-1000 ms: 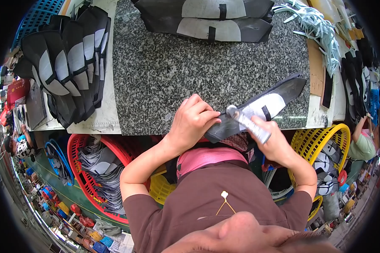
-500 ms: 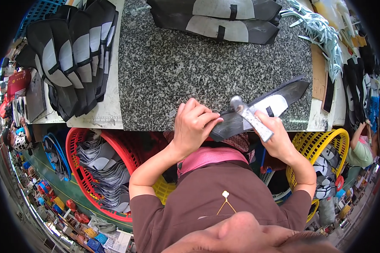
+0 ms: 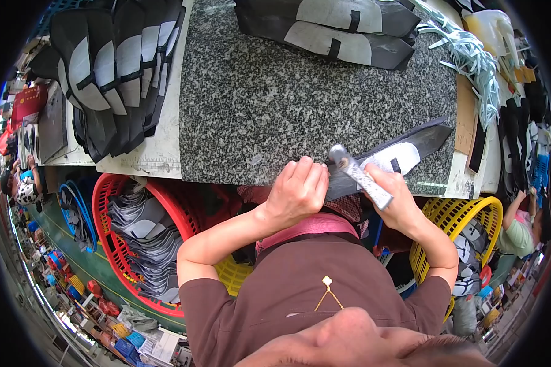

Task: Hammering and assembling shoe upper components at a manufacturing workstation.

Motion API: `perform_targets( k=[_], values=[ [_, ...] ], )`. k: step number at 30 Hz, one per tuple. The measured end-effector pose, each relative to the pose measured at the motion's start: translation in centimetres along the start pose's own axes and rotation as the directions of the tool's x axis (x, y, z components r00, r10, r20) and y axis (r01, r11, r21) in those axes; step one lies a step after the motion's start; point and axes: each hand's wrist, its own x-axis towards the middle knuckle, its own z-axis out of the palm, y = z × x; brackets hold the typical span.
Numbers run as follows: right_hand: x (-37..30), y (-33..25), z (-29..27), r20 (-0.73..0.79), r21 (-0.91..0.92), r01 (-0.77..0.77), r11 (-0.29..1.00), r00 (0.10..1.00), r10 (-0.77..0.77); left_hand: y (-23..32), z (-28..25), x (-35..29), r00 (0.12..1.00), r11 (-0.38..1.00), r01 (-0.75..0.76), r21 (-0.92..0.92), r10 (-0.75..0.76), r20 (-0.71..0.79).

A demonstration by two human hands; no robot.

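A flat black piece with a rounded white patch and a short black tab lies slantwise at the granite slab's near edge, its near end overhanging. It looks like cut shoe-upper material. My left hand is closed over that near end, fingers bent and pressed together; the fingertips are partly hidden. In my right hand is a small metal hammer, gripped by its pale, worn handle. Its rounded head is just above the piece, beside my left fingers. Whether it touches cannot be seen.
Similar pieces lie overlapped at the left and far side of the granite slab. Pale strips heap at the right. A red basket and a yellow basket, both holding pieces, flank me below table height. Other people work at both sides.
My left hand has moved right along the piece's near end, closer to the hammer head, its fingers now more upright. The hammer has shifted slightly left and down. The whole view has shifted a little.
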Motion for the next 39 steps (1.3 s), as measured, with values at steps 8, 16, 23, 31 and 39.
perform_targets(
  k=[8,16,23,31,39],
  values=[
    [-0.2,0.8,1.1,0.071,-0.117,-0.035,0.993,0.997,0.044,-0.2,0.4,-0.9,0.99,0.973,-0.09,-0.212,0.064,-0.125],
    [0.3,0.0,1.3,0.023,0.013,0.005,1.0,1.0,-0.005,1.8,2.0,-2.0,0.984,0.984,-0.136,0.117,0.148,-0.103],
    [-2.8,4.9,-2.5,-0.416,0.551,0.181,0.815,0.906,0.08,-1.2,-4.1,2.2,0.976,0.7,0.217,-0.681,-0.142,0.164],
    [-3.0,4.1,-7.2,-0.588,0.806,0.269,0.527,0.268,0.763,-15.4,-18.0,-4.1,0.494,0.805,0.593,-0.031,-0.394,-0.775],
    [-1.1,8.4,-7.1,-0.572,0.64,0.119,0.759,0.733,0.368,-28.2,-17.0,-13.0,0.614,0.439,0.775,0.454,-0.692,-0.379]
  ],
)
